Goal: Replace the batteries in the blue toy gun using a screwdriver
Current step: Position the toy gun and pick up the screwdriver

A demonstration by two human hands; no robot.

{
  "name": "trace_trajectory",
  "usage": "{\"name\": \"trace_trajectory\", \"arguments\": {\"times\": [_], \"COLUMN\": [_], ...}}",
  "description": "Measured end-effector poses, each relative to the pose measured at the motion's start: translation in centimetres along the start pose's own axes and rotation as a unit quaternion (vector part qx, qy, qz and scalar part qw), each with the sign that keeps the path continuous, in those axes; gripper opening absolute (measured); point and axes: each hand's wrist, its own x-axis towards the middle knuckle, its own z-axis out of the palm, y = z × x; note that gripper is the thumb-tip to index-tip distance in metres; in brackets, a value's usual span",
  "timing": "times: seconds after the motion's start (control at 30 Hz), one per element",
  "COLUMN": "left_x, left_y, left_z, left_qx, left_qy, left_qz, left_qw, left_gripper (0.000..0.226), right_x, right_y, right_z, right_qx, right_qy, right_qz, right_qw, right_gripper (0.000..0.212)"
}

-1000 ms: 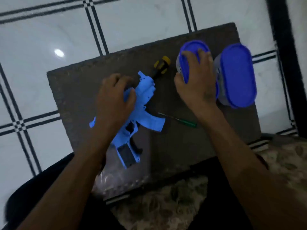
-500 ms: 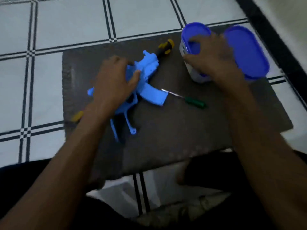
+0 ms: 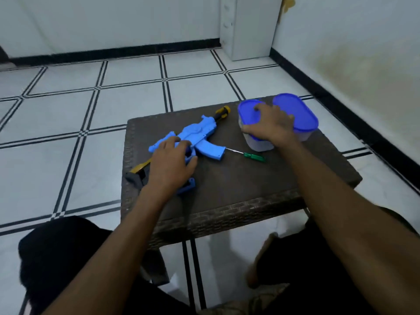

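Observation:
A blue toy gun [image 3: 200,135] lies diagonally on a low brown woven table [image 3: 250,185], its black and yellow muzzle pointing to the far side. My left hand [image 3: 169,165] rests on the gun's rear half, fingers curved over the body, hiding the grip. A small green-handled screwdriver [image 3: 253,156] lies on the table just right of the gun's magazine. My right hand [image 3: 271,126] grips the top of a clear container with a blue lid [image 3: 248,111] at the table's far right.
A second blue-lidded container [image 3: 297,112] stands right behind the first, touching it. A yellow strap and black stock piece [image 3: 137,175] lie at the table's left edge. White tiled floor surrounds the table; a wall runs close on the right.
The view has tilted up and drawn back, so floor and walls show. Both hands stay on the same things: left on the gun, right on the nearer container's lid.

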Motion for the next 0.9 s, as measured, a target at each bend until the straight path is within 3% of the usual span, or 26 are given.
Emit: {"name": "trace_trajectory", "arguments": {"times": [0.2,0.4,0.6,0.9], "left_x": [0.6,0.7,0.3,-0.4], "left_y": [0.6,1.9,2.3,0.0], "left_z": [-0.1,0.8,0.9,1.0], "left_qx": [-0.009,-0.026,-0.021,0.005], "left_qy": [-0.045,-0.076,-0.068,-0.046], "left_qz": [-0.004,-0.011,-0.016,-0.037], "left_qw": [0.999,0.997,0.997,0.998], "left_gripper": [0.045,0.047,0.044,0.046], "right_x": [-7.8,-12.6,-11.9,-7.6], "right_y": [3.3,8.7,11.1,10.5], "right_z": [-1.6,-3.4,-2.1,-0.8], "right_qx": [0.068,0.004,0.015,0.018], "right_qy": [0.051,0.04,0.037,0.057], "right_qz": [0.008,0.096,0.142,0.139], "right_qw": [0.996,0.995,0.989,0.988], "right_gripper": [0.068,0.07,0.073,0.081]}}
